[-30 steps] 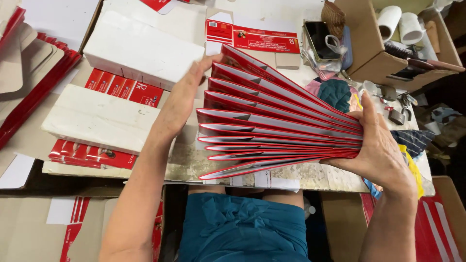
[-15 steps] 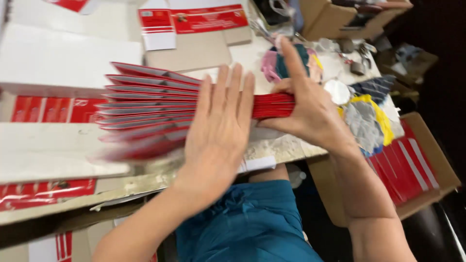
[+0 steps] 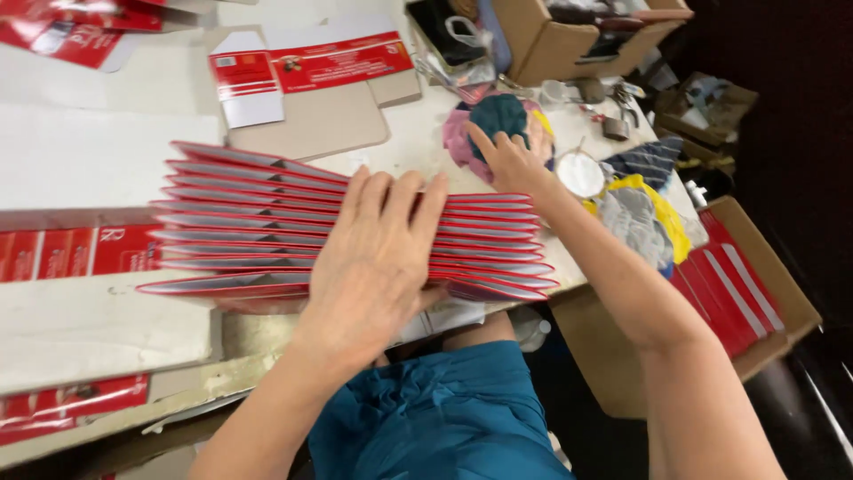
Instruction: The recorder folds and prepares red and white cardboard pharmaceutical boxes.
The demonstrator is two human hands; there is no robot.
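Note:
A fanned stack of flat red-and-white cardboard sleeves [image 3: 231,222] lies across the worktable [image 3: 400,151] in front of me. My left hand [image 3: 378,258] rests flat on top of the stack near its middle, fingers spread, gripping nothing. My right hand [image 3: 506,160] lies just beyond the stack's far right end, fingers apart, fingertips beside a teal and pink cloth bundle [image 3: 498,116]. It holds nothing.
An unfolded red-and-white carton blank [image 3: 311,67] lies at the back. White flat stacks [image 3: 89,160] fill the left. A cluttered cardboard box [image 3: 551,36] stands at the far right corner. Rags [image 3: 640,204] and a white round lid [image 3: 579,173] sit near the edge. A floor box [image 3: 737,284] holds red sleeves.
The stack went from being held between both hands to lying on the table. My left hand moved onto its top. My right hand let go of its right end and shifted behind it.

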